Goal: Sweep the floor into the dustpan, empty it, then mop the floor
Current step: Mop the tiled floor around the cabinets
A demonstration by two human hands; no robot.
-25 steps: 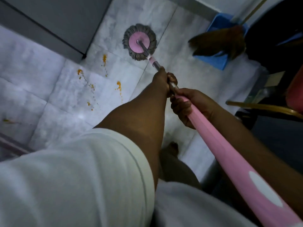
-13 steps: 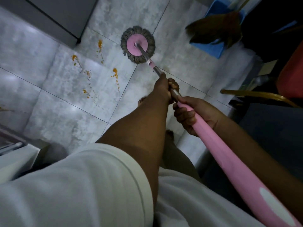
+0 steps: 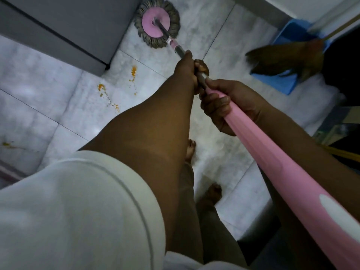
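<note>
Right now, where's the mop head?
In the head view the mop head sits flat on the tiled floor at top centre, just right of the grey cabinet, beyond the orange spill spots and left of the blue dustpan.

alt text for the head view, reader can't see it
Both hands grip a pink mop handle, left hand ahead of right hand, its round mop head on grey floor tiles beside orange spots; a broom rests on a blue dustpan.

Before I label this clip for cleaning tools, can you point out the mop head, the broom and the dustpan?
mop head (image 3: 154, 23), head view, on its pink centre disc.
broom (image 3: 282, 57), head view, on its brown bristles.
dustpan (image 3: 280, 85), head view, on its blue front edge.
</note>
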